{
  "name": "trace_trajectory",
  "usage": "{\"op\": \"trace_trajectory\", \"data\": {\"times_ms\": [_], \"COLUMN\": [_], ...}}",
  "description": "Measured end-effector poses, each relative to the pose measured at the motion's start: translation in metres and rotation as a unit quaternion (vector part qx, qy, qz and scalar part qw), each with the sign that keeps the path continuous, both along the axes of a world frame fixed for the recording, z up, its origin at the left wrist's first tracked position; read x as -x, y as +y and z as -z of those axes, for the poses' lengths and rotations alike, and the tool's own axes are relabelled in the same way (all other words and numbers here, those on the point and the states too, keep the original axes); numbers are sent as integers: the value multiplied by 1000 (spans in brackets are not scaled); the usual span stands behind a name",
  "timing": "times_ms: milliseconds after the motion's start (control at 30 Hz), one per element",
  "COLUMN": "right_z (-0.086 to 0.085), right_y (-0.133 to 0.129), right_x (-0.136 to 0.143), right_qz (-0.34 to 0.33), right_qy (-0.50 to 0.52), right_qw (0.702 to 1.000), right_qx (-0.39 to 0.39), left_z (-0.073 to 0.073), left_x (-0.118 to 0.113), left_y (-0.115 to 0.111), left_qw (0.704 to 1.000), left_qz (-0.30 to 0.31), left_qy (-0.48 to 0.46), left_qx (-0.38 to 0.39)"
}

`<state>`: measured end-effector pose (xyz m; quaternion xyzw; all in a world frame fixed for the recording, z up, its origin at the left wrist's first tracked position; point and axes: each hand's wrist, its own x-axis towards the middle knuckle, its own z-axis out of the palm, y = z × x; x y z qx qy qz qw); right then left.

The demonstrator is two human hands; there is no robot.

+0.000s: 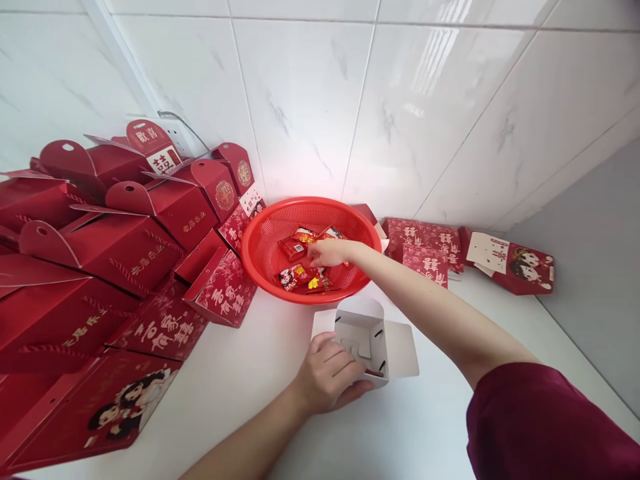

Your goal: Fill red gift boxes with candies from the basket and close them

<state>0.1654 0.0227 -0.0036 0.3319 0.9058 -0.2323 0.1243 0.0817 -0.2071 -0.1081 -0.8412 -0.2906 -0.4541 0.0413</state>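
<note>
The left hand was closed around the near wall of an open white box, steadying it on the white table at about six o'clock from the red basket. The box's flaps stood spread open. The right hand reached into the basket, fingers curled narrow and pinching at the small red candy packets lying on its mesh bottom; whether a packet was already lifted could not be told. At nine o'clock from the basket, assembled red gift boxes were piled against the tiled wall. At three o'clock, flat red boxes lay near the corner.
</note>
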Motion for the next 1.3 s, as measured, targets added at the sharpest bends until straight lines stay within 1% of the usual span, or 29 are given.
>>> {"op": "trace_trajectory", "data": {"times_ms": [167, 267, 367, 433, 533, 600, 700, 800, 967, 1100, 1167, 1233, 1300], "right_z": [22, 27, 19, 10, -1, -5, -5, 0, 11, 11, 9, 8, 10], "right_y": [-11, -14, -13, -14, -25, -35, -49, -53, -43, -34, -32, -31, -29], "right_x": [0, 1, -4, -10, -15, -13, -3, 6, 3, -5, -10, -15, -21], "right_qz": [-33, -37, -6, 36, 100, 101, 36, -17, -37, -36, -40, -41, -3], "right_qy": [-29, -34, -36, -30, -9, 5, 22, 39, 63, 108, 139, 163, 181], "right_qw": [999, 999, 999, 998, 991, 992, 999, 996, 984, 967, 941, 897, 855], "right_qx": [6, -2, -24, -51, -90, -79, 3, 73, 161, 229, 305, 409, 487], "left_z": [0, -1, -2, -3, -3, -4, -4, -4, -3, -5, -5, -5, -5], "left_x": [-2, -3, -3, -2, -2, -2, -2, -2, -1, 0, 1, 2, 2], "left_y": [-1, -1, 0, 0, 1, 0, 0, -1, -1, -1, -1, -1, -1], "left_qw": [1000, 1000, 1000, 1000, 1000, 1000, 1000, 1000, 1000, 999, 999, 999, 999], "left_qz": [-10, -6, -1, 1, 4, 5, 1, -5, -3, 0, -1, -1, -1], "left_qy": [-3, -10, -12, -12, -14, -15, -12, -4, -5, -1, 3, 3, 2], "left_qx": [9, 6, 3, 4, 8, 10, 13, 19, 27, 43, 49, 51, 50]}}
